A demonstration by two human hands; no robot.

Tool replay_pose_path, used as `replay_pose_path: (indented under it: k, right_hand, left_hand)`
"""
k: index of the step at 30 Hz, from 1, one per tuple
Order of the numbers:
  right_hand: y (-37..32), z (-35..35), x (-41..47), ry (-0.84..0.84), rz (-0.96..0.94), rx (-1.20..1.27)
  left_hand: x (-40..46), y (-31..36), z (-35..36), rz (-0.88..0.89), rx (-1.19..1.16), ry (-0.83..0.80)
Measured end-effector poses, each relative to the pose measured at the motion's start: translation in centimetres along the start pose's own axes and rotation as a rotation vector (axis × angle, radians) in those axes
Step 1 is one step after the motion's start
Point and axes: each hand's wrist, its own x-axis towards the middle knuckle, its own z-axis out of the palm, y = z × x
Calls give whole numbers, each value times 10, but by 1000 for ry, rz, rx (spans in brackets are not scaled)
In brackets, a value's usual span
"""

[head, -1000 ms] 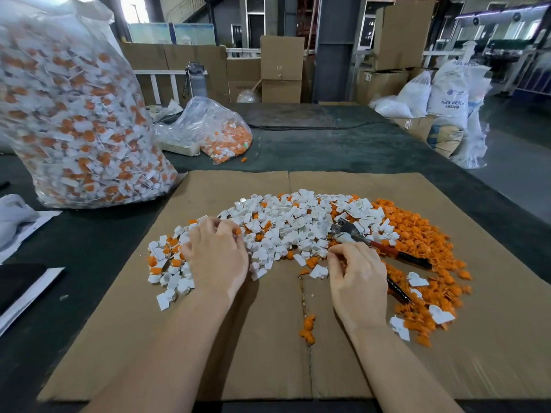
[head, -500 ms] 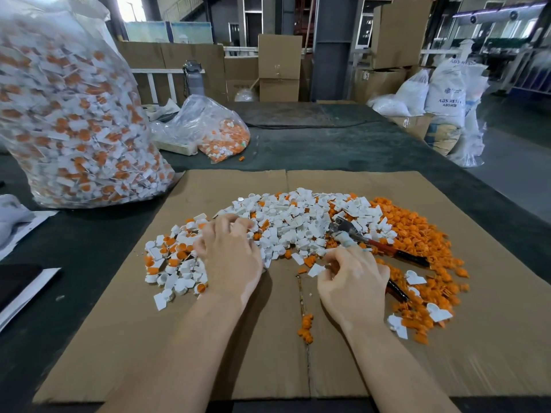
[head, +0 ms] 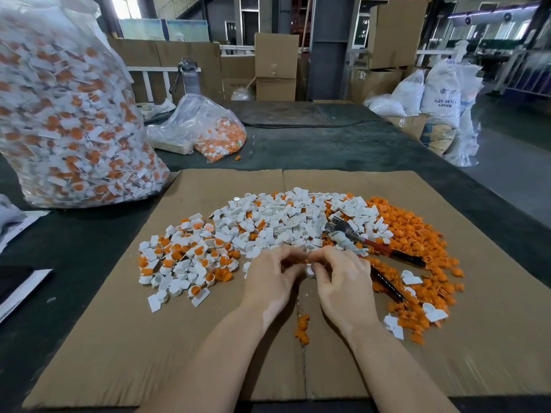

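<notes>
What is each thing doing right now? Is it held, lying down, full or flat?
Left hand: curled, pinching the white cap.
Right hand: curled, pinching the same cap.
Pliers: lying on the pile, untouched.
Big bag: standing, stuffed full.
Small bag: lying down, partly full.
Cardboard: laid out flat.

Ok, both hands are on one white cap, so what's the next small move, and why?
Probably press the orange insert home into the white cap that the left hand and right hand pinch together: caps in the left pile already carry orange centres, this one seems unfinished.
</notes>
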Motion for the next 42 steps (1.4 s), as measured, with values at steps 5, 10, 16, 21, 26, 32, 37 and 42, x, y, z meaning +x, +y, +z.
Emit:
replay_pose_path:
  k: [5,10,16,21,26,32,37,42]
  right_hand:
    - [2,2,1,116,90,-43]
    - [2,3,0,151,98,-64]
    - [1,3,-1,156,77,-80]
    - [-3,3,0,111,-67,-251]
    - [-9,4,0,43,-161,-458]
    - [-10,5,0,11,-130,-528]
    - [-10,7,-1,37,-134,-528]
    - [-6,3,0,72,-44,-261]
  left_hand:
    - [0,-2,1,-66,-5,64]
    - [-1,-1,5,93,216,-47]
    - [2,-1,7,87,243,-92]
    - [-1,-2,-2,10,-1,24]
    - [-1,-2,-2,28,18,19]
    - [0,-5,0,-69,-7,51]
    - [0,-7,1,-71,30,49]
    - [3,-8,2,-79,55,66]
